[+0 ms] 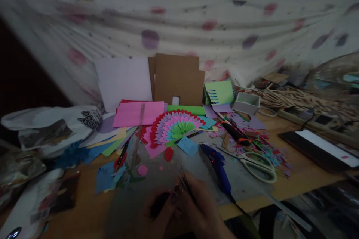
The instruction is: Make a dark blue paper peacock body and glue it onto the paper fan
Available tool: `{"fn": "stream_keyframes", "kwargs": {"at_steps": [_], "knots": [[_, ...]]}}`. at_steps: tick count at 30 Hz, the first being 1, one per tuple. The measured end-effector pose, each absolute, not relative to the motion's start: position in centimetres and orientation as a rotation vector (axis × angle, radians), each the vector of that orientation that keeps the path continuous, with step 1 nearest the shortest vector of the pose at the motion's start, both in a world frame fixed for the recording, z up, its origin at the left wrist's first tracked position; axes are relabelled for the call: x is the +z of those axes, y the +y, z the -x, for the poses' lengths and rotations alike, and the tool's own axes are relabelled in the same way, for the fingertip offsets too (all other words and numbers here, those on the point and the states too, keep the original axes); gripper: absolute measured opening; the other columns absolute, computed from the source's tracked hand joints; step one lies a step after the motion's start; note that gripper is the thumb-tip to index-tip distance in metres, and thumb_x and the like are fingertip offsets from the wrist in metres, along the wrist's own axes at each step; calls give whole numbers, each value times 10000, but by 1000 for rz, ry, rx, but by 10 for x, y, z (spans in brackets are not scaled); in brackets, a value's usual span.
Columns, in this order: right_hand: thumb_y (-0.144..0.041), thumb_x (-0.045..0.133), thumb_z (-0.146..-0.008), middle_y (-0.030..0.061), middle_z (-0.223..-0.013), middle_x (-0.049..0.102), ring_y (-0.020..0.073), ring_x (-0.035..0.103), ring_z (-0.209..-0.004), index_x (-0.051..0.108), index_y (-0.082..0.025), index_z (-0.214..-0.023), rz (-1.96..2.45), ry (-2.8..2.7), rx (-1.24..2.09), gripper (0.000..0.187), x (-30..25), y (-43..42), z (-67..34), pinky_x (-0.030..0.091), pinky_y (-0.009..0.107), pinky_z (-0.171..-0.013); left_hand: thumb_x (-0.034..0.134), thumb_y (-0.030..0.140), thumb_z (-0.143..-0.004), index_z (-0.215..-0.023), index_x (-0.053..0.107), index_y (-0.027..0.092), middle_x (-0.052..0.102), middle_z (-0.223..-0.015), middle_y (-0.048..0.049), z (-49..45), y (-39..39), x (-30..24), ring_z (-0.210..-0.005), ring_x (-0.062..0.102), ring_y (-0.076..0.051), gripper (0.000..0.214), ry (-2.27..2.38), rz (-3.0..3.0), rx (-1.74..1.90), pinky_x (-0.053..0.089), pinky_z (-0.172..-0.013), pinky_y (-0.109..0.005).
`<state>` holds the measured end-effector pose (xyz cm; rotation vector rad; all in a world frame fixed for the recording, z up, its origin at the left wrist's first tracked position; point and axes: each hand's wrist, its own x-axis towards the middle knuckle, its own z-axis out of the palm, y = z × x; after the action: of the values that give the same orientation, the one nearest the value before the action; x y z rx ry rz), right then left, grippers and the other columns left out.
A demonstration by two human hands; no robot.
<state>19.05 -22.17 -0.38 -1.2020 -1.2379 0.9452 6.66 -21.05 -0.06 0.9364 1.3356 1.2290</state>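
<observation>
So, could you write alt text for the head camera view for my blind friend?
A person's left hand and right hand meet over a cluttered wooden table, the right holding something slim, too dim to identify. Nearby lie a multicoloured layered paper fan, a blue glue gun and pale-handled scissors.

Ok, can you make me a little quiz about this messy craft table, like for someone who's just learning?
1. True or false: the blue glue gun lies nearer the right hand than the pale-handled scissors do.

2. Which colour is at the centre of the pleated paper fan?
A) red
B) green
C) purple

3. Fill in the missing word: brown ____ stands behind the fan.

Key:
1. True.
2. B, green.
3. Cardboard.
</observation>
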Motion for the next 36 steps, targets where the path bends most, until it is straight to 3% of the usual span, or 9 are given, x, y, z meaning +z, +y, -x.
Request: {"fn": "stream_keyframes", "kwargs": {"at_steps": [5,8,11,16,24,26,29,33,36], "knots": [[-654,641,-885,53,-894,663,249,571,-886,691,-237,-937,1269,-1079,895,422,-6,-221,-193,475,350,-849,737,616,-764,-765,775,250,750,-590,-35,-44,-197,-6,-575,724,-256,368,1542,-1152,1204,580,-558,-321],[-756,575,-864,-17,-678,502,171,462,-679,578,-215,-736,1190,-1119,1020,556,7,-213,-200,403,288,-648,763,608,-721,-776,792,237,775,-625,-48,-35,-182,-4,-628,749,-279,376,1579,-1287,1153,581,-575,-326],[-831,596,-784,-69,-602,332,112,305,-575,460,-215,-658,1062,-1115,1228,643,18,-209,-206,277,253,-533,728,517,-745,-810,814,234,820,-735,-59,-38,-169,-1,-715,772,-300,302,1587,-1590,1083,601,-626,-356],[-819,700,-697,-109,-579,349,67,232,-465,492,-229,-787,954,-796,1557,632,13,-218,-212,205,191,-422,631,343,-783,-792,807,238,808,-869,-94,-57,-160,-8,-859,732,-327,204,1615,-1829,1055,566,-824,-467],[-713,710,-785,-144,-534,328,40,150,-397,503,-228,-852,875,-641,1762,532,1,-224,-225,179,133,-338,671,454,-779,-943,822,203,692,-894,-112,-60,-165,-18,-919,641,-347,336,1658,-1910,1088,520,-883,-528],[-728,718,-769,-144,-527,320,37,144,-392,489,-229,-820,880,-668,1760,551,1,-221,-225,159,138,-329,645,455,-827,-948,818,204,696,-910,-106,-61,-171,-7,-942,653,-326,329,1646,-1887,1126,527,-890,-490],[-753,712,-762,-137,-544,321,37,181,-399,463,-234,-797,911,-712,1766,577,0,-220,-225,164,148,-341,608,392,-904,-896,805,244,743,-956,-71,-70,-183,15,-962,685,-256,246,1498,-1761,1199,547,-845,-346],[-736,626,-859,-101,-602,371,51,295,-469,483,-215,-794,968,-859,1742,544,-2,-224,-225,240,163,-409,707,325,-822,-796,796,287,774,-853,-11,-86,-195,34,-850,703,-211,101,1415,-1469,1282,531,-782,-267],[-709,594,-900,-97,-572,366,56,273,-461,512,-204,-799,957,-910,1820,522,-3,-229,-226,200,184,-408,682,253,-805,-710,768,308,754,-723,11,-85,-199,34,-712,682,-189,140,1401,-1552,1297,518,-720,-258]]}}
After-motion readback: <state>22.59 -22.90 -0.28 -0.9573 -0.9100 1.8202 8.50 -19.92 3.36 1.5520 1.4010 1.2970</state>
